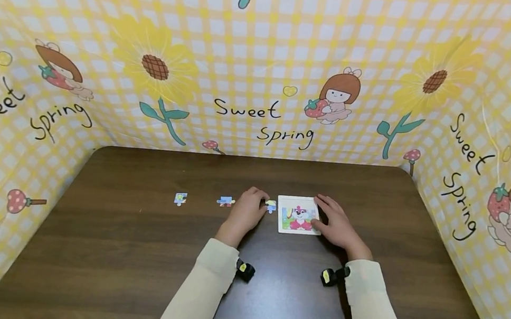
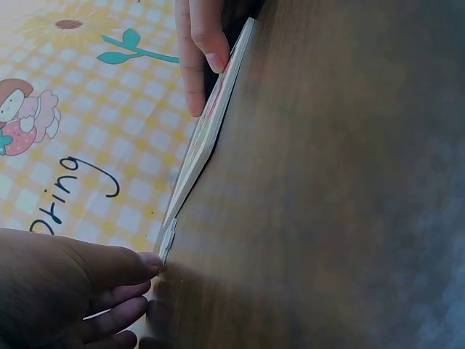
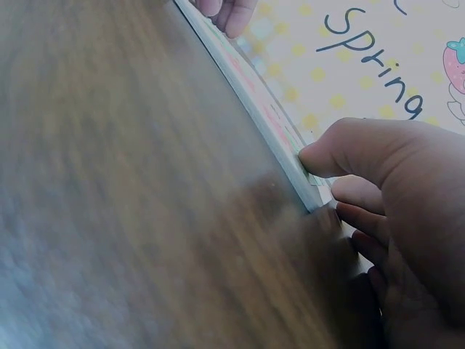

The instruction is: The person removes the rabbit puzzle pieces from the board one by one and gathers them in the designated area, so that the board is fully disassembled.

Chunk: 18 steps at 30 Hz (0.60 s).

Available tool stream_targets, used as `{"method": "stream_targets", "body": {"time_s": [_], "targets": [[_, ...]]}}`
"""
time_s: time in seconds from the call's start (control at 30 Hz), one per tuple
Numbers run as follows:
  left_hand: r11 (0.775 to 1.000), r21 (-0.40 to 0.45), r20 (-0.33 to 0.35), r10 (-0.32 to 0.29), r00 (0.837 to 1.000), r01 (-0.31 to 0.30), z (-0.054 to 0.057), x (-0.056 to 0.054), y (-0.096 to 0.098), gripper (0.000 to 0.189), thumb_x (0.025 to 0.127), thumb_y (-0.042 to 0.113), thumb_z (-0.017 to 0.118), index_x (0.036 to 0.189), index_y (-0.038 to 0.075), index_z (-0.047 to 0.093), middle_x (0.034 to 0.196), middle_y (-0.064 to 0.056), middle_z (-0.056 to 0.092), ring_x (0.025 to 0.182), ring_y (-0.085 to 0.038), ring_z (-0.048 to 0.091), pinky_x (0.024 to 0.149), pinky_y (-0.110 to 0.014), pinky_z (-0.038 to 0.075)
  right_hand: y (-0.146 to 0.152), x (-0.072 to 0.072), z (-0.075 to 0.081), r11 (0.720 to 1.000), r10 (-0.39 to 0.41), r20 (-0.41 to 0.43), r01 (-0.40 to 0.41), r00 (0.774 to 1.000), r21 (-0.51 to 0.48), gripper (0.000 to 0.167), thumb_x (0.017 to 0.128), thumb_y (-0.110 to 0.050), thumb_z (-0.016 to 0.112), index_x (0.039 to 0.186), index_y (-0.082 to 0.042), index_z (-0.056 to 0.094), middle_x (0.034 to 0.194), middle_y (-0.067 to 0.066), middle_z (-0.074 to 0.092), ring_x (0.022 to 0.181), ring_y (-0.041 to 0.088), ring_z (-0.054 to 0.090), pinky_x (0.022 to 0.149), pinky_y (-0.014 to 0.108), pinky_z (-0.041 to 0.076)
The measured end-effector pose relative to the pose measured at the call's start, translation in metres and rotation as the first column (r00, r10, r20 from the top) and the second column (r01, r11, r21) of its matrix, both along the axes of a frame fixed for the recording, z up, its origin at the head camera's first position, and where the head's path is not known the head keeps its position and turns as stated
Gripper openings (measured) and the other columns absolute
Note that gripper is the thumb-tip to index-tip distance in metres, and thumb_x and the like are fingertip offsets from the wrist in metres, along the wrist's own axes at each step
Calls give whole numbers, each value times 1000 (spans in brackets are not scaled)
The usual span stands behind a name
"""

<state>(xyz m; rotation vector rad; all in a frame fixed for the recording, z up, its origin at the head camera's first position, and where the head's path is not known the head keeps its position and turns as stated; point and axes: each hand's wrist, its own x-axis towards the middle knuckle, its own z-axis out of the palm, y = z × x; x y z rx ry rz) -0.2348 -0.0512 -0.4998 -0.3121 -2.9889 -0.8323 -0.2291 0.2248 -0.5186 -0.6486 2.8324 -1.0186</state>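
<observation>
A square puzzle board (image 1: 295,201) with a white frame lies on the table, a pink and white cartoon animal (image 1: 301,216) pictured in it. My right hand (image 1: 335,225) grips its right edge, thumb on top near the corner and fingers along the side. Just left of the board is a jigsaw piece (image 1: 271,206) in yellow, white and blue. My left hand (image 1: 245,209) pinches this piece at its left side. In the left wrist view the thumb (image 2: 150,263) is at the piece's end, and the piece's other end lies close to the board's edge.
Two more jigsaw pieces lie to the left: a blue and red one (image 1: 225,201) beside my left hand and a blue, green and yellow one (image 1: 181,199) farther out. The brown wooden table (image 1: 128,261) is enclosed by a yellow checked cloth (image 1: 256,74) at the back and sides.
</observation>
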Motion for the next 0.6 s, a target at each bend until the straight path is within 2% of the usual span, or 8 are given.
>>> {"method": "stream_targets", "body": {"time_s": [0.33, 0.6], "targets": [[1000, -6, 10, -19, 1000, 19, 4, 3, 3, 30, 91, 17, 69, 120, 9, 67, 122, -13, 58, 112, -29, 57, 93, -42, 47, 0, 0, 1, 1000, -3, -1, 3, 1000, -2, 65, 95, -22, 63, 150, -2, 35, 156, 17, 27, 144, 38, 16, 111, 60, 19], [998, 27, 6, -64, 998, 63, 5, 3, 8, 38, 91, 21, 69, 127, 9, 63, 129, -14, 54, 119, -30, 51, 99, -42, 44, 1, -1, -1, 1000, -5, 2, 5, 1000, 0, 65, 95, -24, 63, 150, -3, 35, 156, 15, 26, 144, 37, 15, 111, 60, 19]]}}
